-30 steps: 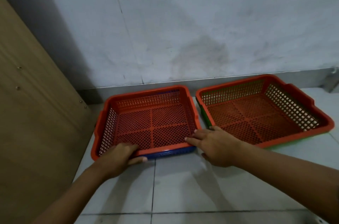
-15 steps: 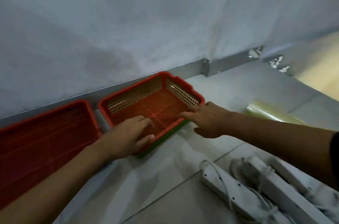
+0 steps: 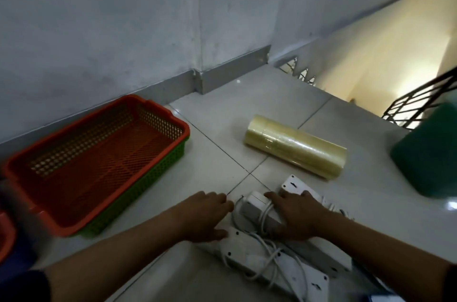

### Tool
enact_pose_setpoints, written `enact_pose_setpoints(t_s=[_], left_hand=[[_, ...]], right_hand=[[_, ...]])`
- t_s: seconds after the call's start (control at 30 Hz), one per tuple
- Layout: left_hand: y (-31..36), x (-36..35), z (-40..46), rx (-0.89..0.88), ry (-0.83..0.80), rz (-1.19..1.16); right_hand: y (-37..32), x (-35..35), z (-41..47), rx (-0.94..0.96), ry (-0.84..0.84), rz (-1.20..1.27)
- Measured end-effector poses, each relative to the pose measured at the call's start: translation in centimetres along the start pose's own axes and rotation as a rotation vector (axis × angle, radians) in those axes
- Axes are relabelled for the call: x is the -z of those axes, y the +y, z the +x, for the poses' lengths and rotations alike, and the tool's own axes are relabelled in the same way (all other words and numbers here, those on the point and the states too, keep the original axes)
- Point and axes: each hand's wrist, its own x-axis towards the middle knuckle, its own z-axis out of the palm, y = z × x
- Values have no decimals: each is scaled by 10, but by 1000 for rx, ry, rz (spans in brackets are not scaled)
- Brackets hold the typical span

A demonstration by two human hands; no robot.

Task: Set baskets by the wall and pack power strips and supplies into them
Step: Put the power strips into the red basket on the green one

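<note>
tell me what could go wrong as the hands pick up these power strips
1. Loose white cords loop over the piled power strips, so lifting the one under the right hand may drag the others.
2. The left hand sits at the pile's edge and may snag a cord loop.
3. The roll of clear tape lies on its side on the tiled floor near the stair edge and could roll if bumped.
</note>
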Motion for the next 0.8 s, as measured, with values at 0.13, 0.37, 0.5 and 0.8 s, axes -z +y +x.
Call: enact_pose_setpoints(t_s=[0.13, 0.37, 0.5, 0.8], left_hand=[[3, -22, 9, -36, -106, 34], [0, -27, 12, 62, -12, -40], [-10, -16, 8, 196, 371, -228], [-66, 19, -56, 344, 748, -466]], right_hand=[[0, -19, 2, -25, 114, 44], [-10, -22, 8, -49, 134, 263], [-32, 17, 16, 18, 233, 206], [-117, 129, 44, 401, 679, -295]])
